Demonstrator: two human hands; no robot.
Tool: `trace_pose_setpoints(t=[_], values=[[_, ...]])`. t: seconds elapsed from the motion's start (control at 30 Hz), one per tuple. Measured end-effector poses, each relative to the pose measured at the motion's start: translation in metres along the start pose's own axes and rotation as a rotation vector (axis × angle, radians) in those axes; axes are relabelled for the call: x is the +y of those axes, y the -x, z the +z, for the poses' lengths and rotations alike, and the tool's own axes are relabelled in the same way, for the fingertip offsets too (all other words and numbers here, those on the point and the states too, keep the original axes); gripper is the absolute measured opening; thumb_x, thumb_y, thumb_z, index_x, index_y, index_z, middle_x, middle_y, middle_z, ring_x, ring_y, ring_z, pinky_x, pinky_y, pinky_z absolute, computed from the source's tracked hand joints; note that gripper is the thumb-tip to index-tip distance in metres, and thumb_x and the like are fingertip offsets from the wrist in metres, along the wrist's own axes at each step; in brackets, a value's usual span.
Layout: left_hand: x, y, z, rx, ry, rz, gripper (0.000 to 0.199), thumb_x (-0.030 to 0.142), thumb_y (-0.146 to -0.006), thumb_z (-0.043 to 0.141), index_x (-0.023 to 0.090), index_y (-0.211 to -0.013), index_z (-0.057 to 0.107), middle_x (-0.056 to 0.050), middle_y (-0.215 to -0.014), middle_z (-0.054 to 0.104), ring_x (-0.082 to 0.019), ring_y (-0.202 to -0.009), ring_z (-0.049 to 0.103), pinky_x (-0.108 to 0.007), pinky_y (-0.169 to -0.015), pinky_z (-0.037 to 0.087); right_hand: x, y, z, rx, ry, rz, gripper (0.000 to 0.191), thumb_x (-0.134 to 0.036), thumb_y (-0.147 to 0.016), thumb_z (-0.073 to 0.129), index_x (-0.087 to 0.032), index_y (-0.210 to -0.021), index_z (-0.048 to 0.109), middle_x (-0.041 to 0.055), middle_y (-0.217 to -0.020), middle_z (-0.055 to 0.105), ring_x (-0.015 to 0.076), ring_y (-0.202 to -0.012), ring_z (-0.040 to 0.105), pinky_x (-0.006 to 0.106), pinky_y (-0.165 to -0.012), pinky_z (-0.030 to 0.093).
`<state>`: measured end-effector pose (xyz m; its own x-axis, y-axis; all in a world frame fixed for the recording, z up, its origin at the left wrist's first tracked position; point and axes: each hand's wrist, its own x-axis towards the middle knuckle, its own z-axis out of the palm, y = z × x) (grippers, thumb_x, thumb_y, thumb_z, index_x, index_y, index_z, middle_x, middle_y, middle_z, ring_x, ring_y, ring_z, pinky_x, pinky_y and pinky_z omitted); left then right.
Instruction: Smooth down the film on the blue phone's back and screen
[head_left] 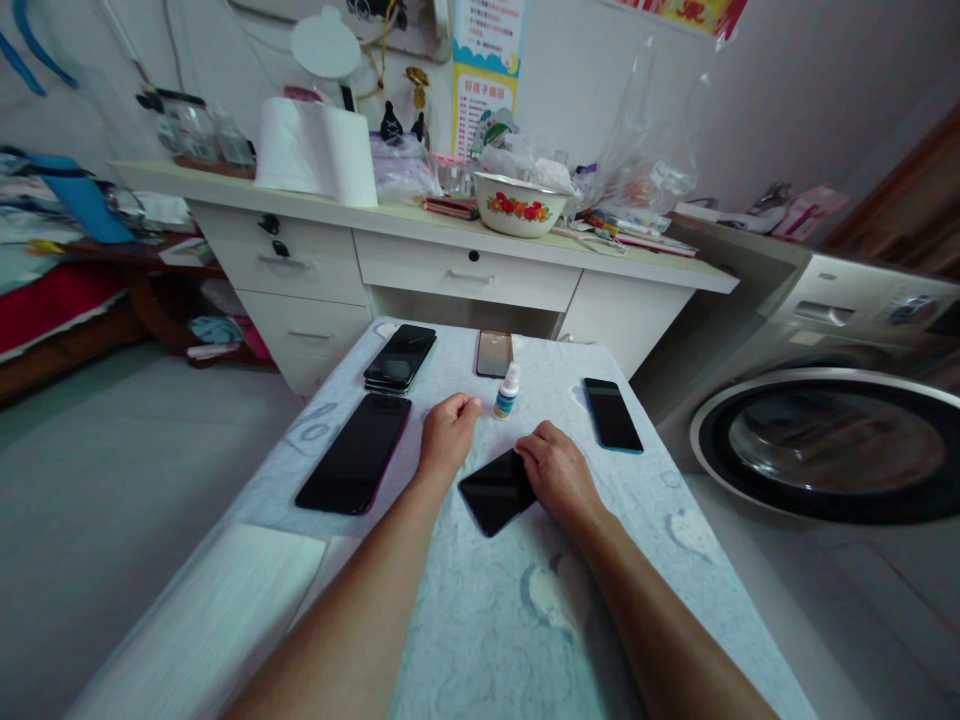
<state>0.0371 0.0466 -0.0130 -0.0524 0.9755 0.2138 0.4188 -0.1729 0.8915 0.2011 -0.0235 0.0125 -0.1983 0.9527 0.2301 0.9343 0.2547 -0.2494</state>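
Note:
My right hand [556, 468] grips the upper right edge of a black smartphone [491, 495], which lies aslant with its dark screen up. Left of it, my left hand [448, 432] is closed, thumb against the curled fingers; whatever it may hold is hidden. Just beyond both hands stands a small white spray bottle [505, 397] with a blue and yellow label. A brownish phone case [495, 355] lies behind the bottle. To the left are a large dark tablet [355, 455] and a stack of phones [403, 352]. Another phone [613, 415] with a blue edge rests at the right.
A pale patterned cloth [480, 640] covers the table, with a whitish ribbed pad [210, 610] at its near left. Behind stands a white desk [300, 265] bearing a paper roll [315, 150] and a flowered bowl [519, 208]. A washing machine [817, 310] is at the right.

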Motion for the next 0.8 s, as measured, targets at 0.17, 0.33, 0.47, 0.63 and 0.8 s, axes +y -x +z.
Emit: trace_pose_setpoints(t=[0.17, 0.33, 0.47, 0.63, 0.8], values=[[0.0, 0.0, 0.0, 0.018, 0.082, -0.03, 0.032, 0.042, -0.083, 0.046, 0.018, -0.066, 0.058, 0.006, -0.051, 0.042, -0.01, -0.05, 0.041, -0.022, -0.049, 0.029, -0.007, 0.0, -0.002, -0.032, 0.001, -0.025, 0.023, -0.017, -0.089, 0.047, -0.02, -0.087, 0.069, 0.0058, -0.087, 0.058, 0.0151, -0.082, 0.053, 0.024, -0.073, 0.037], [-0.002, -0.001, 0.001, 0.039, 0.128, -0.025, 0.032, 0.042, -0.083, 0.046, 0.018, -0.066, 0.057, 0.005, -0.051, 0.043, -0.011, -0.052, 0.043, -0.021, -0.049, 0.03, -0.014, 0.001, -0.001, -0.062, -0.008, -0.064, 0.021, -0.016, -0.088, 0.048, -0.02, -0.086, 0.069, 0.0053, -0.088, 0.058, 0.015, -0.081, 0.052, 0.024, -0.073, 0.036], [-0.002, -0.002, 0.001, 0.04, 0.139, -0.033, 0.031, 0.041, -0.083, 0.046, 0.018, -0.066, 0.057, 0.005, -0.052, 0.044, -0.011, -0.052, 0.043, -0.021, -0.05, 0.03, -0.018, 0.001, 0.001, -0.064, -0.017, -0.107, 0.022, -0.016, -0.088, 0.047, -0.021, -0.087, 0.069, 0.0048, -0.088, 0.057, 0.015, -0.08, 0.05, 0.024, -0.072, 0.035], [-0.001, -0.002, 0.0, 0.044, 0.131, -0.024, 0.031, 0.041, -0.083, 0.045, 0.018, -0.065, 0.057, 0.005, -0.052, 0.046, -0.011, -0.054, 0.045, -0.021, -0.052, 0.032, -0.023, 0.001, 0.0, -0.085, -0.038, -0.157, 0.022, -0.018, -0.089, 0.048, -0.021, -0.088, 0.069, 0.0046, -0.087, 0.058, 0.0149, -0.079, 0.051, 0.024, -0.071, 0.036], [-0.001, -0.001, 0.0, 0.047, 0.133, -0.015, 0.032, 0.041, -0.084, 0.044, 0.018, -0.065, 0.057, 0.005, -0.053, 0.047, -0.011, -0.053, 0.045, -0.021, -0.051, 0.032, -0.022, 0.001, 0.001, -0.075, -0.047, -0.152, 0.023, -0.018, -0.089, 0.047, -0.022, -0.09, 0.07, 0.0049, -0.089, 0.058, 0.0154, -0.08, 0.051, 0.025, -0.073, 0.036]])
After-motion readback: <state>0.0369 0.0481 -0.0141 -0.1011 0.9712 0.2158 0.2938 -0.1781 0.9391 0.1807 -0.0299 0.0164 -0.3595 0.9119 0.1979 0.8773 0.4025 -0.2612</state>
